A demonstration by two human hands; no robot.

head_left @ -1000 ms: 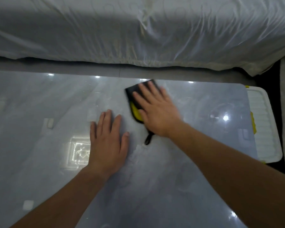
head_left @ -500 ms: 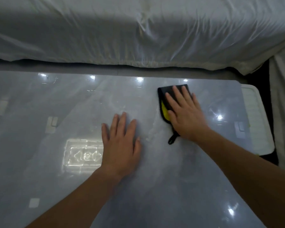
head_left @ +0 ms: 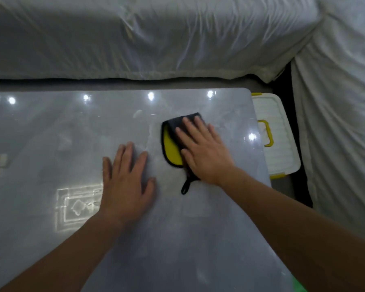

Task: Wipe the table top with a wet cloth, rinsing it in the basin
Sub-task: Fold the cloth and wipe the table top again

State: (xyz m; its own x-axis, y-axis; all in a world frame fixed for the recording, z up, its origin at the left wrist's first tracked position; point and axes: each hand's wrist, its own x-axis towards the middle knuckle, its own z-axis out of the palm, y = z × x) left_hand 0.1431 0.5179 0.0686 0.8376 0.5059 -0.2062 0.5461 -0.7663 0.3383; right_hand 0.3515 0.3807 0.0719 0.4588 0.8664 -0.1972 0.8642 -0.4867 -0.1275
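Wiping stroke in hand, near the tabletop's far right corner. Right hand (head_left: 205, 152) lies flat on the folded black microfibre cloth with yellow underside (head_left: 173, 151), fingers (head_left: 188, 128) straight and spread, pressing down rather than gripping. The cloth's black hanging loop (head_left: 185, 186) trails toward the near edge. Left hand (head_left: 126, 184) is flat on the glossy grey marble-look tabletop (head_left: 51, 131) just beside the cloth, its fingers extended and holding nothing; looks like a brace. Cloth sits on the tabletop, close to the far edge and near the right edge. Pale smears show around it toward the far edge, so my read is that patch isn't finished. To do this well: even palm pressure so the whole cloth face contacts, overlapping passes, strokes run right out to the far and right edges, bracing hand kept off wet areas so it doesn't reprint them. Yellow side shows on the cloth's left; flatten it for full contact. White ribbed plastic box with yellow handle (head_left: 280, 152) sits past the right edge, lower than the tabletop; can't tell if that's the basin. White sheet-covered bed (head_left: 156, 39) runs beyond the far edge.
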